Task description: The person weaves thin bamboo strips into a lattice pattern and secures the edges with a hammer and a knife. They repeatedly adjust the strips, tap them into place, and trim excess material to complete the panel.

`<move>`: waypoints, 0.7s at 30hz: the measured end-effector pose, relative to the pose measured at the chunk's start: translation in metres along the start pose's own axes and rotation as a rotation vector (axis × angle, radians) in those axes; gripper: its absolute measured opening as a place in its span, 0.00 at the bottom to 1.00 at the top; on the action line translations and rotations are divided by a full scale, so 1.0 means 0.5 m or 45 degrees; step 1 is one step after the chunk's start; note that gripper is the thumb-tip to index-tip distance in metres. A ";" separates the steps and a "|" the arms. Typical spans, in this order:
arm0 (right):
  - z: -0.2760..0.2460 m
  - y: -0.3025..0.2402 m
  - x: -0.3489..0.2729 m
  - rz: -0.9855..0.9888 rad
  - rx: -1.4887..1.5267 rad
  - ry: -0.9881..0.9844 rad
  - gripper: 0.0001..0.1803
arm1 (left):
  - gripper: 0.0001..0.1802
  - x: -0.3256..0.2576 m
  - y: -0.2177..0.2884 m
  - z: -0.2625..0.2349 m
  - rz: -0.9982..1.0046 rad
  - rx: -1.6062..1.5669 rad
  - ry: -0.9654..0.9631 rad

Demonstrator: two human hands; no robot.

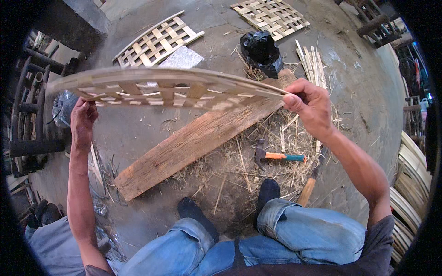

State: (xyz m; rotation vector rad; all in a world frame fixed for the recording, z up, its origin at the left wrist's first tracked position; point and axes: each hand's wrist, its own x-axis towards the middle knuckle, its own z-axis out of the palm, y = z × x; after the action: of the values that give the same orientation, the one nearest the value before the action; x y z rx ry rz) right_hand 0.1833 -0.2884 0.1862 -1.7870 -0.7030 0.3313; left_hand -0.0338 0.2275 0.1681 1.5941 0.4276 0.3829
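Held up in front of me is a woven bamboo panel (195,90) with a curved, rimmed edge, tilted so that I see it at a low angle. Its left end is blurred. My left hand (84,116) closes on the panel's lower left edge. The thumb and fingers of my right hand (309,103) pinch its narrow right tip. Below the panel a rough wooden plank (198,145) lies slantwise on the ground. A hammer (281,157) with an orange and green handle rests on bamboo shavings right of the plank, near my feet.
Two more woven panels, one (159,40) at far left and one (271,17) at far right, lie on the floor. A black plastic bag (261,53) stands beyond the plank. Split bamboo strips (313,66) and a wooden-handled tool (307,192) lie to the right. Curved bamboo pieces (407,184) line the right edge.
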 end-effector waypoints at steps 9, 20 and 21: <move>0.019 -0.029 0.009 0.320 0.145 0.010 0.18 | 0.11 -0.010 0.023 0.023 -0.137 0.450 0.071; 0.014 0.009 -0.007 0.479 0.140 -0.010 0.18 | 0.08 -0.046 -0.005 0.042 -0.280 0.353 -0.032; 0.013 0.012 -0.007 0.477 0.149 -0.014 0.18 | 0.08 -0.047 -0.006 0.045 -0.283 0.337 -0.032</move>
State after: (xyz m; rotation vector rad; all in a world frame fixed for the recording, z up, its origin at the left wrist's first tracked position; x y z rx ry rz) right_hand 0.1789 -0.2868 0.1779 -1.8007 -0.3442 0.6202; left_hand -0.0436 0.1966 0.1641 1.7830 0.6504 0.1397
